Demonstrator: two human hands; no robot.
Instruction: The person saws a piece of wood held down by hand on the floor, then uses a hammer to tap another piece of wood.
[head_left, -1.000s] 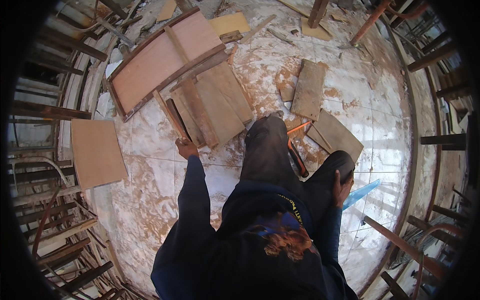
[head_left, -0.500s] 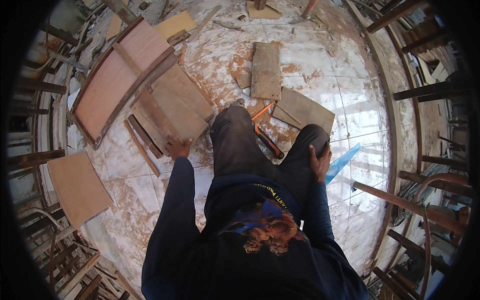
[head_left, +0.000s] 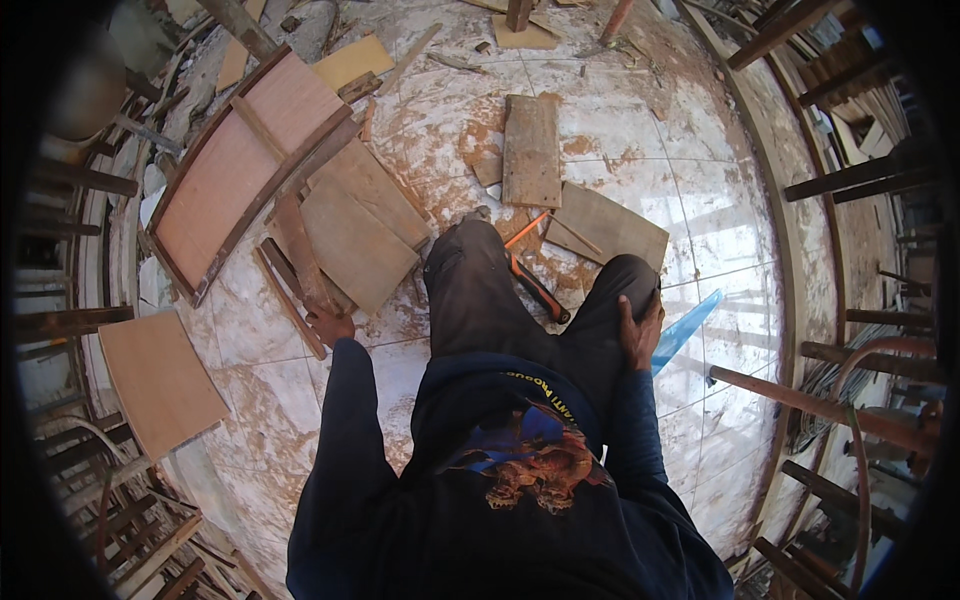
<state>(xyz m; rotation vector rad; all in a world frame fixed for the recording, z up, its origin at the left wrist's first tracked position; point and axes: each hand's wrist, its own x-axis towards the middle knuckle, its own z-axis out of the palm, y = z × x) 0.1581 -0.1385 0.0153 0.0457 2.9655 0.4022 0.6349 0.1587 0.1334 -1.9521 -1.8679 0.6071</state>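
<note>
At the near end of a narrow reddish-brown wooden plank (head_left: 296, 240), my left hand (head_left: 328, 325) has its fingers closed around the wood; the fingertips are partly hidden. This plank lies beside wider brown boards (head_left: 350, 235) on the floor, with a thin wooden strip (head_left: 290, 300) on its left. My right hand (head_left: 640, 332) lies on my right knee, fingers stretched out, holding nothing. Between my legs is a tool with an orange-and-black handle (head_left: 540, 288); its kind is unclear. A pointed translucent blue piece (head_left: 688, 330) sits on the floor beside my right knee.
A framed pink-brown panel (head_left: 240, 160) lies at the far left, and a flat brown sheet (head_left: 162, 382) at the left. Ahead are a short board (head_left: 531, 150) and another board (head_left: 612, 225). A rusty pole (head_left: 780, 393) juts in from the right. Wooden legs and scrap line both sides.
My left hand has moved left and slightly nearer to me, and the narrow plank's near end has shifted left with it. My right hand stays on the knee.
</note>
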